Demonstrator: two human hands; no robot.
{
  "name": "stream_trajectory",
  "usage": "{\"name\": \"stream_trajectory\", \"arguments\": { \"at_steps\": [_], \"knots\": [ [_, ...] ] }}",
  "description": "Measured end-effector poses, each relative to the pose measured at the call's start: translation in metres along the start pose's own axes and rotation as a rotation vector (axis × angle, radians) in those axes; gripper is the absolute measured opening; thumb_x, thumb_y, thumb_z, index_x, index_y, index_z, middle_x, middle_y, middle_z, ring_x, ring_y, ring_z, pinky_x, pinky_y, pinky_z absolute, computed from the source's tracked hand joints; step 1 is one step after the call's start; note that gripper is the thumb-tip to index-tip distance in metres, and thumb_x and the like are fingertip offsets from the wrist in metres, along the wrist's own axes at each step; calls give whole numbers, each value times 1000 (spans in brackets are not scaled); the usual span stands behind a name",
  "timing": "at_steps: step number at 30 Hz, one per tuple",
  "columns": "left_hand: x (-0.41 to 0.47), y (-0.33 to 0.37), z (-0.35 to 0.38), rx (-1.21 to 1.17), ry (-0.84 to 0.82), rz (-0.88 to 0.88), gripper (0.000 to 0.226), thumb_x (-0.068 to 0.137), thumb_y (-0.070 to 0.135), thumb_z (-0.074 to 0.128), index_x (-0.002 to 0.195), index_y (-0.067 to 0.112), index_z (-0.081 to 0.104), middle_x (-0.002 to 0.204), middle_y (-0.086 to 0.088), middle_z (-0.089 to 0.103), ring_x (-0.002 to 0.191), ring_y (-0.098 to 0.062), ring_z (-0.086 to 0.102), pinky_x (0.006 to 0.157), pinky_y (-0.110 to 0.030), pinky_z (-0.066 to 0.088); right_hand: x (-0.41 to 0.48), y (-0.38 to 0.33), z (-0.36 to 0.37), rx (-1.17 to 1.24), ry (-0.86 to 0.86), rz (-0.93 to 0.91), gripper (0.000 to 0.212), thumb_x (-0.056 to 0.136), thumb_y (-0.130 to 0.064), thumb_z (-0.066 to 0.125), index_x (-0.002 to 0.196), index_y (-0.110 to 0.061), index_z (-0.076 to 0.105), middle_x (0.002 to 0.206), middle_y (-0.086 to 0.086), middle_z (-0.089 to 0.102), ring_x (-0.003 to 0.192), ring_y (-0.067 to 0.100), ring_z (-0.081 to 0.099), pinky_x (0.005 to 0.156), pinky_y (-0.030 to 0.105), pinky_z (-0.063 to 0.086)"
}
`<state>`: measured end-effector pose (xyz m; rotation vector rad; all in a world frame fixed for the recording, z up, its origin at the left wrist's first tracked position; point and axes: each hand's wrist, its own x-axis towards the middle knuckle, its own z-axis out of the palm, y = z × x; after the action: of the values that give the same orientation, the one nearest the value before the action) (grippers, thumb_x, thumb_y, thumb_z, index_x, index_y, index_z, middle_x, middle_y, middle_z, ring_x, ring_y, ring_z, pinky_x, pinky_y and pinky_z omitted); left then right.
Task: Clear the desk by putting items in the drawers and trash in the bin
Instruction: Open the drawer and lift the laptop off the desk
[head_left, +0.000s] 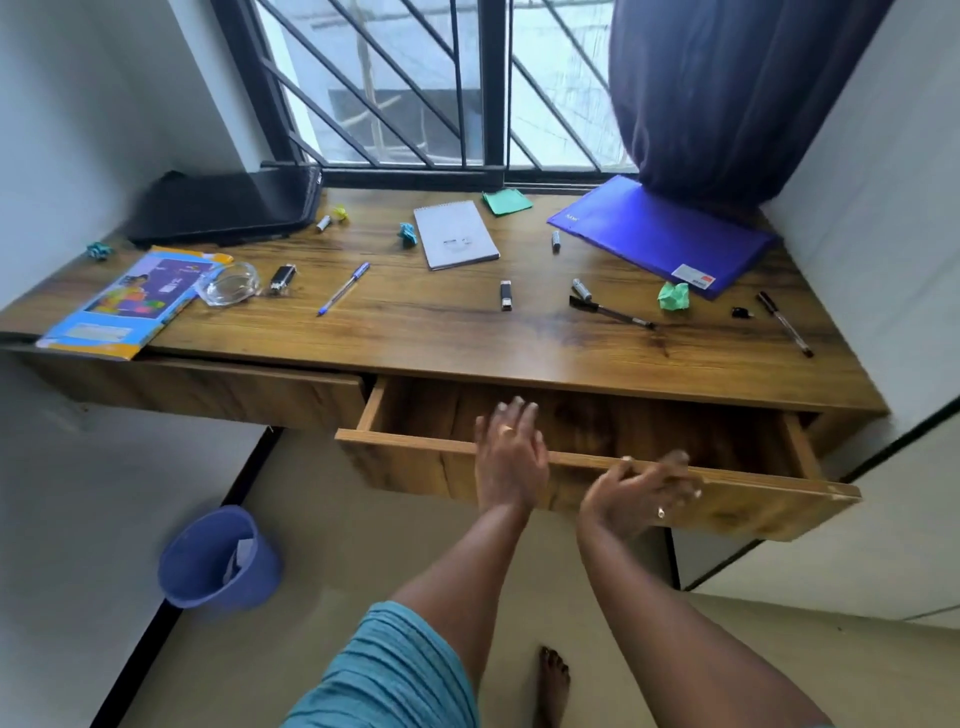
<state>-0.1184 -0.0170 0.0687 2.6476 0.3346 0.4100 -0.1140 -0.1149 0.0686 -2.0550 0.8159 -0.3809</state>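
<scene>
The right drawer stands pulled out below the wooden desk; its inside looks bare. My left hand hovers flat over the drawer's front edge, fingers apart, holding nothing. My right hand curls its fingers over the top of the drawer front. On the desk lie a notepad, a blue folder, a blue pen, black pens, USB sticks, batteries, and crumpled paper balls, one green and one blue.
A blue bin with some paper in it stands on the floor at lower left. The left drawer is closed. A colourful book, a glass dish and a black laptop bag sit at the desk's left. A curtain hangs over the folder.
</scene>
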Motion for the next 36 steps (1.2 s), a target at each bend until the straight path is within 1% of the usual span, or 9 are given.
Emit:
{"name": "stream_trajectory", "arguments": {
  "at_steps": [3, 9, 12, 16, 21, 25, 28, 31, 36],
  "knots": [
    [-10, 8, -6, 85, -247, 95, 38, 99, 30, 33, 127, 14, 54, 124, -7, 61, 124, -21, 50, 118, -35, 19, -9, 17, -1, -357, -195, -483, 45, 97, -19, 40, 141, -9, 38, 154, 13, 22, 145, 31, 9, 116, 44, 3],
    [-17, 20, -32, 159, -345, 40, 41, 100, 30, 32, 109, 7, 65, 110, -13, 66, 107, -29, 59, 97, -39, 43, -7, 5, -21, -532, -337, -712, 39, 97, -28, 38, 98, -6, 70, 104, 10, 71, 105, 25, 62, 108, 39, 32],
    [-36, 27, -43, 216, -362, 41, 43, 101, 30, 33, 98, 6, 69, 98, -12, 70, 93, -27, 66, 88, -37, 51, -17, -5, -42, -624, -410, -660, 44, 96, -31, 38, 87, -4, 71, 89, 11, 72, 88, 26, 66, 86, 33, 47],
    [-64, 28, -54, 329, -437, 52, 29, 98, 22, 42, 93, 8, 67, 94, -8, 69, 85, -21, 67, 73, -31, 52, -30, -5, -54, -685, -597, -498, 44, 92, -44, 44, 81, -9, 69, 81, 6, 69, 74, 22, 65, 58, 25, 45],
    [-92, 32, -70, 325, -528, -25, 24, 96, 24, 46, 111, 12, 61, 109, -8, 64, 99, -21, 62, 82, -28, 49, -24, 3, -68, -730, -934, -297, 28, 89, -30, 50, 105, -12, 64, 102, 6, 64, 87, 22, 61, 63, 28, 46],
    [-113, 30, -74, 343, -609, -35, 31, 94, 32, 51, 121, 17, 56, 119, -8, 60, 109, -23, 58, 93, -34, 50, -32, 5, -87, -762, -1278, -78, 13, 90, -26, 51, 86, -16, 60, 89, 3, 60, 82, 20, 61, 68, 29, 49],
    [-124, 27, -77, 356, -689, -65, 34, 90, 39, 55, 117, 18, 59, 117, -5, 61, 105, -22, 60, 87, -32, 51, -43, 1, -103, -935, -1409, -129, 12, 88, -26, 52, 79, -18, 55, 98, 6, 50, 90, 22, 47, 83, 34, 39],
    [-134, 28, -82, 432, -789, -80, 39, 88, 42, 55, 119, 19, 60, 116, -4, 62, 103, -20, 61, 76, -30, 47, -48, 7, -110, -983, -1462, -146, 11, 83, -25, 59, 87, -16, 55, 99, 7, 48, 84, 21, 46, 79, 33, 40],
    [-154, 31, -85, 465, -890, -104, 47, 86, 44, 55, 125, 16, 56, 125, -8, 58, 112, -25, 57, 87, -36, 47, -55, 23, -115, -1052, -1533, -78, 18, 75, -21, 67, 87, -14, 55, 83, 6, 50, 79, 23, 51, 69, 32, 48]
  ]
}}
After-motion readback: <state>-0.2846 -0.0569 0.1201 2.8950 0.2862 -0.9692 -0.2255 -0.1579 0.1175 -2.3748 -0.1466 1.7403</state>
